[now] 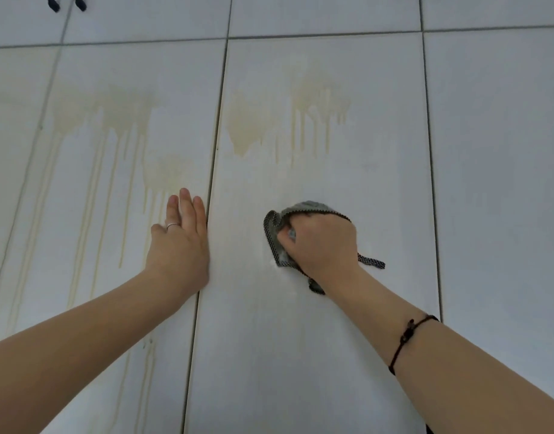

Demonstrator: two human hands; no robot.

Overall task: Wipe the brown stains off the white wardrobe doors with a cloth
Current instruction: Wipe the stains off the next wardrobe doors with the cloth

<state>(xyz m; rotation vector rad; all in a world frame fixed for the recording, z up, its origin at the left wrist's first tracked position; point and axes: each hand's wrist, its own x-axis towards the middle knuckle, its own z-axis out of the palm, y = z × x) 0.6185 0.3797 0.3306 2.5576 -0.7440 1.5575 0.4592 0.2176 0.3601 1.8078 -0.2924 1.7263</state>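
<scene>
Low on the right-hand door point(300, 339), the right hand point(322, 242) grips a bunched grey cloth point(274, 228) and presses it to the white panel, its fingers curled round the wad and loose ends trailing out at four and six o'clock of the fist. At twelve o'clock of the cloth, well apart from it, sit the brown stains point(313, 98), a blotch with thin runs; a wider set of drips point(112, 120) marks the left-hand door point(65, 230) toward ten o'clock. To do this stroke well, I judge the cloth should travel up toward twelve o'clock into the blotch under firm, flat pressure, then follow each run downward, with the wad turned to a fresh face as it picks up colour. At nine o'clock of the cloth the left hand point(178, 245) lies flat on the left-hand door, just beside the seam point(211, 183), its fingers point(185, 205) straight and pressed together, holding nothing, a ring point(172, 226) on one; it seems to steady the door.
</scene>
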